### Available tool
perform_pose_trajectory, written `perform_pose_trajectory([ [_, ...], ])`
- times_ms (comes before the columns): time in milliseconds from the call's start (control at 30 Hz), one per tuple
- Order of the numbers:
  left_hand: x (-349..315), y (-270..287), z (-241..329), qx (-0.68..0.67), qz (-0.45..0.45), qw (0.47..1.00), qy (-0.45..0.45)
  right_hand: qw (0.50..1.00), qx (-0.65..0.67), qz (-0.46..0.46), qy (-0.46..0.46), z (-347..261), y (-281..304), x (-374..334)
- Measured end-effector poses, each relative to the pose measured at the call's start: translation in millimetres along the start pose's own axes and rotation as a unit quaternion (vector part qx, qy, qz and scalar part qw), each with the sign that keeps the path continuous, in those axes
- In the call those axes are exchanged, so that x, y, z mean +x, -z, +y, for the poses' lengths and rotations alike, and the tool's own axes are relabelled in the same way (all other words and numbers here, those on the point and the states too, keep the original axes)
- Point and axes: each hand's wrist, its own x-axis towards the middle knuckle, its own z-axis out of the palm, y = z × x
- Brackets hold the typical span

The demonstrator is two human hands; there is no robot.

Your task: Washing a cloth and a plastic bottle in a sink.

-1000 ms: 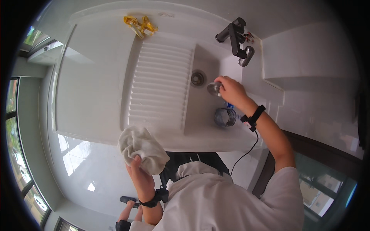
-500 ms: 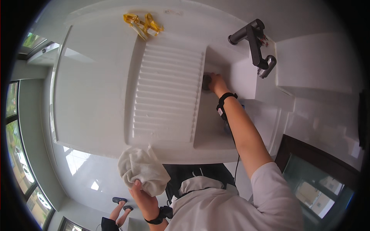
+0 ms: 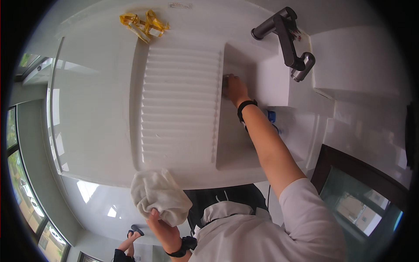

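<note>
Just off the near end of the ribbed washboard [image 3: 181,105], the left grip [image 3: 162,227] is closed round a bunched pale cloth [image 3: 159,198], its thumb on top and its other fingers largely hidden beneath. The cloth looks soft, limp and light, though damp would add weight; nothing about it seems fragile. A whole gathered fold near the middle should hold better than a loose edge, which would let the rest sag.

Right of the washboard, the right grip [image 3: 236,89] is down in the sink [image 3: 235,148], fingers bent at a dark, round fitting [image 3: 225,83]; I cannot tell whether they hold it or only touch it. That piece looks stiff, probably slippery when wet, so its rim seems the surest hold.

Beyond the washboard's far left corner lies a crumpled yellow wrapper [image 3: 159,26]; past its far right stands a dark tap [image 3: 286,43].
</note>
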Motion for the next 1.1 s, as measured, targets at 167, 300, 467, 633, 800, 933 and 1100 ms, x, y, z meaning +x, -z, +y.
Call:
perform_pose_trajectory([
  [167, 3, -6, -6, -0.003, -0.068, 0.998, 0.004, 0.99, -0.123, 0.061, -0.013, 31, -25, 6],
  [300, 2, -2, -2, -0.008, -0.009, 1.0, -0.002, 0.985, -0.164, 0.042, -0.044, 8, -28, -1],
  [467, 0, -8, 1, -0.009, 0.004, 1.0, 0.001, 0.99, -0.127, 0.053, -0.019, 21, -31, 1],
  [633, 0, -5, 1, -0.017, -0.021, 1.0, 0.004, 0.998, -0.023, 0.041, -0.039, 25, -27, -3],
  [800, 6, -15, 3, -0.025, -0.123, 0.992, -0.002, 0.992, -0.032, 0.123, 0.019, 19, -4, -34],
  [933, 0, -25, 17, -0.054, -0.13, 0.99, -0.018, 0.996, -0.031, -0.056, 0.069, -17, 94, -116],
  [1100, -9, -33, 27, -0.065, -0.179, 0.981, -0.035, 0.996, -0.087, 0.025, 0.026, 14, 226, -162],
])
